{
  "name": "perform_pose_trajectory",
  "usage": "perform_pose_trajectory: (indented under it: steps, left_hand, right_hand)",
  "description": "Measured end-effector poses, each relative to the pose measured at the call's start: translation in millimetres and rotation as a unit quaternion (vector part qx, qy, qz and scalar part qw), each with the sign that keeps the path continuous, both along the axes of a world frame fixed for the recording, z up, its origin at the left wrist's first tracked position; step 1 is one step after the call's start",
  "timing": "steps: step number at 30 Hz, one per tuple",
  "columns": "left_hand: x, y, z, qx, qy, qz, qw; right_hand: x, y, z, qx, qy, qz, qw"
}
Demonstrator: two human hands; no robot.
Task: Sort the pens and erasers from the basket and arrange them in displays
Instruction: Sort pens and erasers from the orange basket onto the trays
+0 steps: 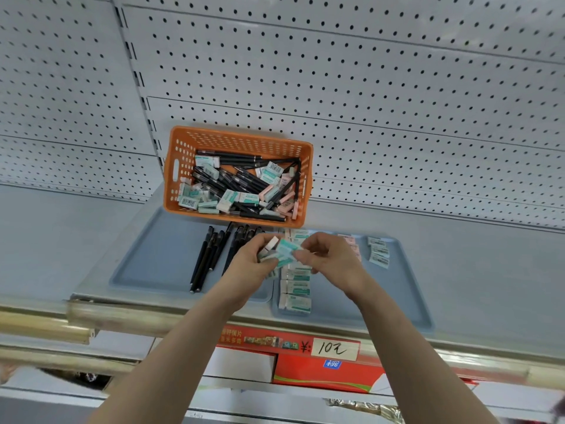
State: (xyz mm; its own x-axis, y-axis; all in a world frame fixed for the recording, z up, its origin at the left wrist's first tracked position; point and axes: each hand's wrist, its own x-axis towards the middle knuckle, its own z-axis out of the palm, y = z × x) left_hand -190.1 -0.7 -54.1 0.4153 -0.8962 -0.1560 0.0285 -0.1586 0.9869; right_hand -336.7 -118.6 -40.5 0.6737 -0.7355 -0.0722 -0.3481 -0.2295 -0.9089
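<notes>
A column of erasers (296, 289) lies just below our hands. Our left hand (252, 263) and right hand (328, 258) meet, together pinching a clutch of teal erasers (286, 250). Left of them lie pens (207, 260); the orange basket (183, 154) sits beyond.

Pens (208, 258) on left tray (146, 264), left of your left hand (250, 261); erasers (296, 289) on right tray (397, 295) by your right hand (328, 255); basket (238, 139) beyond both.
</notes>
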Motion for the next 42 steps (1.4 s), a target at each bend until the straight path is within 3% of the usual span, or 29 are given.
perform_pose_trajectory:
  steps: [3, 7, 9, 18, 22, 26, 28, 31, 34, 38, 42]
  left_hand:
    - [9, 2, -5, 0.016, 0.006, 0.068, 0.998]
    - [18, 7, -10, -0.002, 0.108, 0.117, 0.987]
    - [18, 8, -10, -0.006, 0.119, 0.132, 0.984]
    - [16, 11, -8, 0.017, 0.122, 0.118, 0.985]
    - [13, 14, -8, 0.014, 0.078, 0.097, 0.992]
    - [11, 14, -10, -0.003, 0.077, 0.107, 0.991]
    - [10, 14, -9, 0.0, 0.073, 0.103, 0.992]
    - [6, 14, -3, 0.002, 0.046, 0.083, 0.996]
    - [1, 13, 3, -0.006, 0.02, 0.066, 0.998]
    - [-2, 10, 7, 0.012, -0.012, 0.053, 0.998]
    - [2, 12, 6, 0.055, 0.008, 0.064, 0.996]
  right_hand:
    - [-11, -9, 3, 0.003, -0.048, -0.049, 0.998]
    - [-22, -17, 0, -0.115, 0.027, 0.062, 0.991]
    - [-17, -14, -1, -0.129, 0.058, 0.112, 0.984]
    - [-2, 4, -18, -0.266, 0.101, 0.166, 0.944]
    - [-4, 6, -18, -0.294, 0.134, 0.184, 0.928]
    - [-2, 7, -19, -0.327, 0.115, 0.15, 0.926]
    - [-1, 9, -17, -0.288, 0.082, 0.101, 0.949]
    - [3, 11, -7, -0.134, -0.002, 0.03, 0.991]
    - [4, 14, 4, 0.014, -0.058, 0.039, 0.997]
    - [-2, 11, 12, 0.056, -0.106, 0.032, 0.992]
    - [-15, 1, 12, 0.082, -0.081, -0.041, 0.993]
